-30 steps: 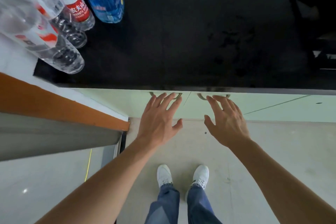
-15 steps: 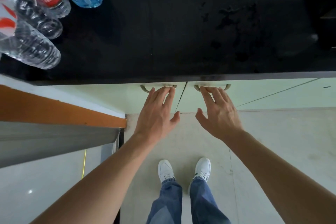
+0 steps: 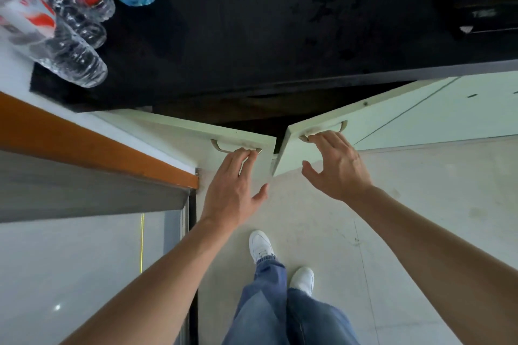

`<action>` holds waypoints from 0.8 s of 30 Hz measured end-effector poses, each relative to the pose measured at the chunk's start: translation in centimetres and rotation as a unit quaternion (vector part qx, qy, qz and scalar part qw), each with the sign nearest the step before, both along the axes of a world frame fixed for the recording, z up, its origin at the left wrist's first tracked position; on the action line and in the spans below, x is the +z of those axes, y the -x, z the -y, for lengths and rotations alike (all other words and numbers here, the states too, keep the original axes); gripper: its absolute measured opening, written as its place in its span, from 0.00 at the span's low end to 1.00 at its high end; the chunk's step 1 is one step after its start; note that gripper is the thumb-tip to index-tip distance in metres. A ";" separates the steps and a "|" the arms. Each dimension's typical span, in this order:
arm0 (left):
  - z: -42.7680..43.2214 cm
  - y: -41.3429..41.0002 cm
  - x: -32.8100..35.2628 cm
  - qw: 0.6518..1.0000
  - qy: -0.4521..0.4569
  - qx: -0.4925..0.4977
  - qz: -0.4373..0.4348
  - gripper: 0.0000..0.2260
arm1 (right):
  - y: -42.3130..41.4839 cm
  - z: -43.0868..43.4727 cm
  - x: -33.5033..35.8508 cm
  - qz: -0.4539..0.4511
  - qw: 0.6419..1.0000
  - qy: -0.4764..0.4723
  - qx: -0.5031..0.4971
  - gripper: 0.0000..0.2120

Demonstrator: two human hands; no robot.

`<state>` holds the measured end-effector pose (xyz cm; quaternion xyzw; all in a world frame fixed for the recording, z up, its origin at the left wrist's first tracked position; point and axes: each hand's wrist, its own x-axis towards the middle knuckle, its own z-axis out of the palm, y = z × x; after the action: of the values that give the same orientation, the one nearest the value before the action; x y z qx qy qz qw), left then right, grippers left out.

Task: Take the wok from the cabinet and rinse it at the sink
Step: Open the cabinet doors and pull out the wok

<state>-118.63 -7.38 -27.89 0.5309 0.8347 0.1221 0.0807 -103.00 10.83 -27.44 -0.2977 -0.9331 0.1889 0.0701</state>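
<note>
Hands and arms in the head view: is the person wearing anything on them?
Nothing shows: the left hand and right hand are gloveless, with no rings, watch or sleeves in view. Lower down are loose blue jeans and white shoes.

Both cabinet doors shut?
No, the left door and right door both stand ajar, left hand hooking the left handle, right hand the right handle.
</note>
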 end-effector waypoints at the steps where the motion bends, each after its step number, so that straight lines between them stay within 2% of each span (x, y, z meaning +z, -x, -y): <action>1: 0.7 -0.6 0.1 1.000 0.008 0.007 -0.002 0.31 | -0.7 0.3 0.1 0.002 1.000 0.005 0.002 0.24; 7: 5.4 -3.6 0.9 0.997 0.068 0.029 -0.012 0.31 | -6.9 2.5 1.1 0.019 1.000 0.018 0.011 0.18; 13: 11.6 -5.7 3.2 0.993 0.091 0.073 0.028 0.26 | -15.1 4.1 3.1 0.096 0.994 0.036 -0.044 0.17; 16: 13.5 -6.4 4.7 0.983 0.090 0.143 0.074 0.28 | -18.3 4.5 4.0 0.122 0.989 0.040 -0.078 0.18; 18: 13.6 -7.0 5.7 0.959 0.089 0.230 0.138 0.34 | -19.6 4.9 4.7 0.118 0.985 0.051 -0.118 0.21; 20: 13.0 -7.2 6.5 0.940 0.075 0.275 0.187 0.38 | -20.3 5.5 5.2 0.109 0.980 0.053 -0.158 0.27; 22: 12.1 -6.8 6.8 0.948 0.060 0.266 0.161 0.36 | -20.5 5.8 5.3 0.106 0.976 0.046 -0.184 0.33; 24: 11.4 -6.1 6.8 0.971 0.079 0.214 0.074 0.32 | -20.2 5.7 5.4 0.096 0.973 0.046 -0.205 0.37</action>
<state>-112.56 -18.82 -21.14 0.3216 0.9275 0.1089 0.1564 -82.79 5.15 -22.07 -0.5023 -0.8449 0.1839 0.0040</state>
